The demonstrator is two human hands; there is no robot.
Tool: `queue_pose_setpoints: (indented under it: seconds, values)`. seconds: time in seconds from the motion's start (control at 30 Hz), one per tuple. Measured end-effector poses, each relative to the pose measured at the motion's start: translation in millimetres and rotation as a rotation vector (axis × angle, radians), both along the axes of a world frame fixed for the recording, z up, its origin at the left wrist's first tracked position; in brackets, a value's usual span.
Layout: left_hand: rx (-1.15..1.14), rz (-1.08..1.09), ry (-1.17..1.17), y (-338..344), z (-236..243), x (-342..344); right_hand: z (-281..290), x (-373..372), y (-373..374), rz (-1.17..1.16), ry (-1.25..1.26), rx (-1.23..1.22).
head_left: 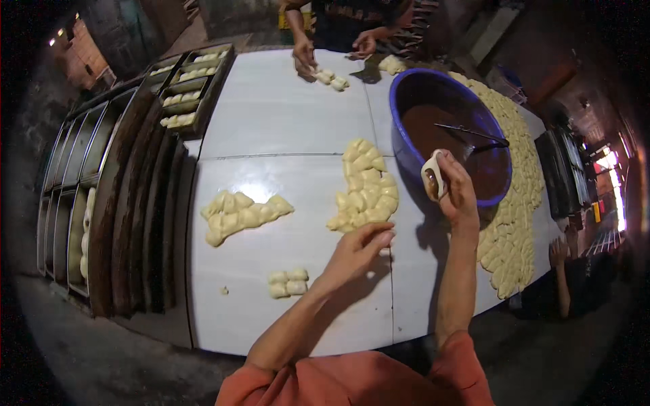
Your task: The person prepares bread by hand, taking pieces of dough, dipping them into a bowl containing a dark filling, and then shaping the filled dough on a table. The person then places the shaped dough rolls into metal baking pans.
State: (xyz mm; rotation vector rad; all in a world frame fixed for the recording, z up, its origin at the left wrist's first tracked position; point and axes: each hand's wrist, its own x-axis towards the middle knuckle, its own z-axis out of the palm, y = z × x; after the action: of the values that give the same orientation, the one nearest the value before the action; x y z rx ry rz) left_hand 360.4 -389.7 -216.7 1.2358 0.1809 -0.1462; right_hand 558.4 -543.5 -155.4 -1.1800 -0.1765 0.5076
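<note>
In my right hand [457, 186] is a pale piece of dough [433, 174] with brown paste in its middle, raised beside the near-left rim of a blue basin [399, 145]. Brown paste [430, 128] fills the basin's bottom, and a dark stick-like tool [474, 133] leans in it. Nothing shows in my left hand [362, 249], whose fingers reach out at the near end of a heap of dough pieces [365, 186]. A smaller dough cluster [244, 215] lies farther left. Just left of my left forearm sits a small block of shaped dough pieces [288, 283].
Metal baking tins [101, 145] stand along the white table's [271, 128] left edge; some hold dough. Many dough pieces [511, 149] spread right of the basin. Across the table, a co-worker's hands [305, 57] handle dough pieces [332, 80]. Another person's arm [562, 271] shows at right.
</note>
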Motion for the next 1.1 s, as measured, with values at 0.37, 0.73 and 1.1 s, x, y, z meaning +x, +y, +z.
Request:
queue_pose_setpoints:
  seconds: [0.37,0.73,1.1]
  values:
    - [-0.590,0.526,0.118,18,-23,-35,-62,-127,34,0.137,0.180,0.173]
    - [-0.051,0.658,0.047,28,-36,-68,-103,-197,80,-0.100,-0.655,-0.435]
    - [-0.353,0.452,0.119,69,-35,-72,-73,-217,83,0.159,0.060,-0.306]
